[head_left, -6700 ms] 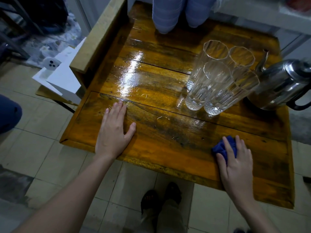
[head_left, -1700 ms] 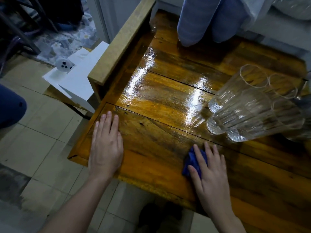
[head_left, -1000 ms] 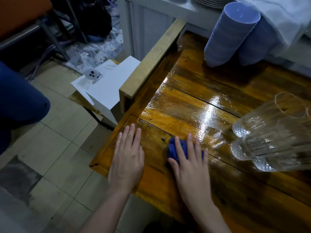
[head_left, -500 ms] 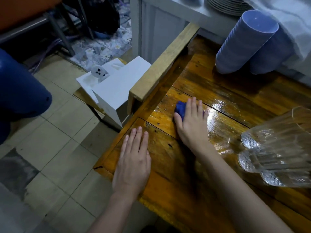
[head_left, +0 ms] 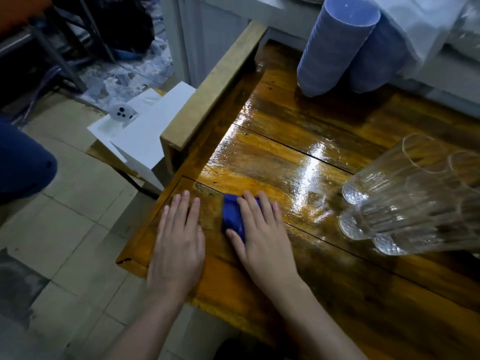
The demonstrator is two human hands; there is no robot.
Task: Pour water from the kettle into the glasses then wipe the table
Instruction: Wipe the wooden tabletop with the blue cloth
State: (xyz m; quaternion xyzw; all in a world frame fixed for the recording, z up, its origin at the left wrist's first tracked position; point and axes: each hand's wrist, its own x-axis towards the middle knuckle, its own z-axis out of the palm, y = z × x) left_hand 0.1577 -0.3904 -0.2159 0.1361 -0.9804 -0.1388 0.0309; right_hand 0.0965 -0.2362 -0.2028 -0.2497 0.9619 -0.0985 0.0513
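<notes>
R hand [head_left: 262,237] was pressed flat on the blue cloth [head_left: 232,216] near the worktop [head_left: 337,294] left-front corner — grip not clenched, palm and fingers pinning it. L hand [head_left: 178,242] lay flat and empty beside it, bracing. Cloth looked soft, light, prob damp; best held under the palm, not pinched. Worktop surface was glossy and wet-looking, so prob slippery. Glasses [head_left: 405,201] clustered at right — fragile, contents hard to tell, seemed near empty. Kettle not in view.
</notes>
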